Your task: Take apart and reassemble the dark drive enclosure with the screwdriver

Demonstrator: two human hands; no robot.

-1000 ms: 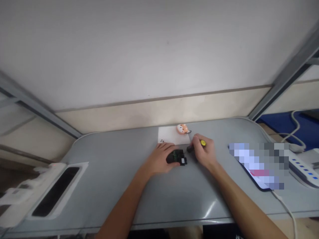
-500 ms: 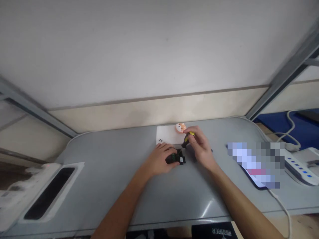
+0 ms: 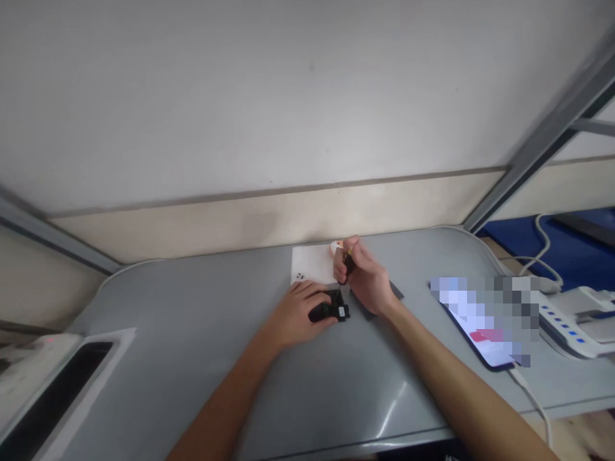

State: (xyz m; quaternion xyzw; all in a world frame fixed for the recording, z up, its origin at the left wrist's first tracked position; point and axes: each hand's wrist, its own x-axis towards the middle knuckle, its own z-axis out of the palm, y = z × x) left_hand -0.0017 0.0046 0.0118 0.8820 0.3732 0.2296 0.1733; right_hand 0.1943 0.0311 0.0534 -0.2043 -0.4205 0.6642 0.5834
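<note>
My left hand [image 3: 302, 312] is closed around a small black device [image 3: 342, 313] with a white label, pinning it to the grey tabletop. What kind of device it is, I cannot make out. My right hand [image 3: 368, 278] grips a short black and yellow screwdriver [image 3: 347, 264], its shaft pointing down at the device's upper part. Whether the tip sits in a screw is too small to tell. Just behind lies a white sheet [image 3: 312, 257], with several tiny dark pieces [image 3: 300, 276] that look like screws. An orange and white animal-faced item [image 3: 336, 246] is partly hidden by my right hand.
A dark flat piece [image 3: 396, 291] lies partly under my right hand. To the right are a phone [image 3: 480, 326] on a white cable [image 3: 533, 390] and a power strip [image 3: 569, 330]. A white object with a long black panel [image 3: 62, 397] stands at the left. A wall bounds the back.
My right hand has turned over and wrapped its fingers further round the screwdriver, hiding more of its handle. The dark flat piece shows more. The view has shifted slightly right.
</note>
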